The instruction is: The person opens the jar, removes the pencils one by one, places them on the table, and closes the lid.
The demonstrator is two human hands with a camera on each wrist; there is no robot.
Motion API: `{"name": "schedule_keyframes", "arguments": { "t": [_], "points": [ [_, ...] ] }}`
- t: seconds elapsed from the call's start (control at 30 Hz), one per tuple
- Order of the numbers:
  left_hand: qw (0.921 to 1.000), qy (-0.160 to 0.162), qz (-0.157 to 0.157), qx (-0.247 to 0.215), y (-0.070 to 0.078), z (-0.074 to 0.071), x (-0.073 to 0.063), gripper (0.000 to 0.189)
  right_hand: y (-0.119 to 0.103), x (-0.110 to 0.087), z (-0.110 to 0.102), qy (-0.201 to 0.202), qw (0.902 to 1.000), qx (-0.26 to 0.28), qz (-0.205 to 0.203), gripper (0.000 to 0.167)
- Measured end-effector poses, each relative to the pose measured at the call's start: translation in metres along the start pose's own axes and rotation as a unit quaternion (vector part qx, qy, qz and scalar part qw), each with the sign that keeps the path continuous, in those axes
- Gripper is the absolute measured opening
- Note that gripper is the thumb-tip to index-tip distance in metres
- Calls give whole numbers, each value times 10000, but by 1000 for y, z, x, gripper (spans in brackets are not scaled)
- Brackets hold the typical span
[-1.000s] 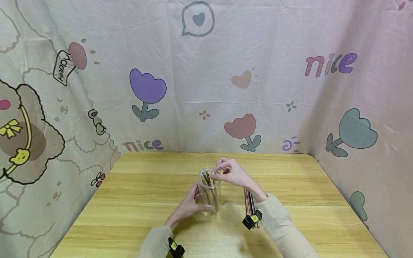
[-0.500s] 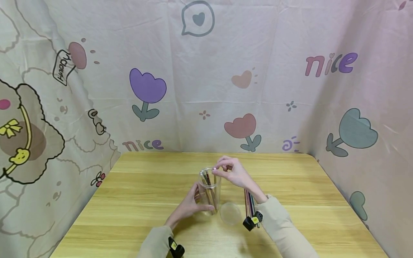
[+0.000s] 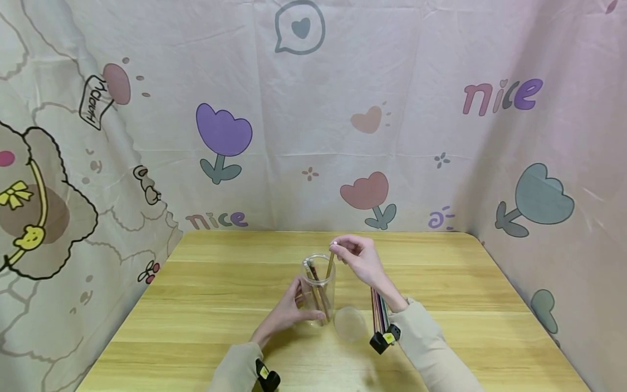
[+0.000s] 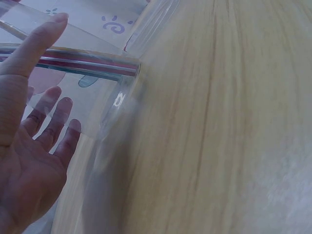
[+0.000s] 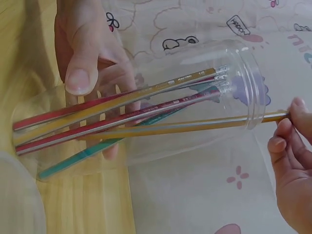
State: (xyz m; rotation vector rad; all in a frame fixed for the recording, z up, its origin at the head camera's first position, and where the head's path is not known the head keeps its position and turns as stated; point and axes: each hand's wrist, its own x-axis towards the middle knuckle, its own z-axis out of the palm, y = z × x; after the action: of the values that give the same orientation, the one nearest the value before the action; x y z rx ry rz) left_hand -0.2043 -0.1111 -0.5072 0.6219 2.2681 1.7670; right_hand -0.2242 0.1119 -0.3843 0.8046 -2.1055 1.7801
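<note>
A clear plastic jar (image 5: 253, 87) stands upright on the table in the head view. My left hand (image 3: 289, 310) holds it low from the left, thumb in front and fingers behind. Over the rim, my right hand (image 3: 360, 258) pinches a gold-yellow pencil (image 5: 195, 126) by its top end between thumb and fingers. Most of that pencil is still inside the jar, slightly tilted. Several other pencils lean together in the jar, among them a dark red pencil (image 5: 122, 117) and a teal pencil (image 5: 73, 161). Through the clear wall, the left thumb and fingers show in the right wrist view.
A round translucent lid (image 3: 350, 324) lies flat just right of the jar. Farther right, several pencils (image 3: 378, 310) lie in a bundle on the wooden table (image 3: 220, 305), partly hidden by the right wrist. A patterned cloth (image 3: 294, 109) hangs behind and at the sides.
My right hand has risen and moved slightly right, drawing the yellow pencil partway up out of the jar. The left hand and jar have stayed in place.
</note>
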Motion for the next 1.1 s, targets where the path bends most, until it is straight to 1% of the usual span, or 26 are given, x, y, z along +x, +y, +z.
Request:
{"name": "schedule_keyframes", "arguments": {
  "t": [0.1, 0.23, 0.63, 0.8, 0.93, 1.1],
  "points": [
    [10000, 32, -31, -13, 1, 0, 0, 87, 0, 1, 0, 138, 9993, 283, -220, 9],
    [9999, 46, -64, -69, 3, 1, 0, 92, -4, 1, -2, 180, 9980, 487, -371, 10],
    [10000, 22, -72, -62, 1, 0, 1, 96, -17, -2, -11, 9, 9962, 679, -546, 18],
    [9999, 31, -68, -86, 1, 0, 1, 94, -23, -3, -14, 101, 9940, 875, -650, 19],
    [9999, 1, -24, -128, 1, 0, 1, 94, -26, -3, -16, 246, 9893, 1200, -796, 15],
    [9999, -12, 21, -129, 0, 0, 0, 92, -28, -2, -19, 493, 9830, 1414, -1059, 34]
  ]
}}
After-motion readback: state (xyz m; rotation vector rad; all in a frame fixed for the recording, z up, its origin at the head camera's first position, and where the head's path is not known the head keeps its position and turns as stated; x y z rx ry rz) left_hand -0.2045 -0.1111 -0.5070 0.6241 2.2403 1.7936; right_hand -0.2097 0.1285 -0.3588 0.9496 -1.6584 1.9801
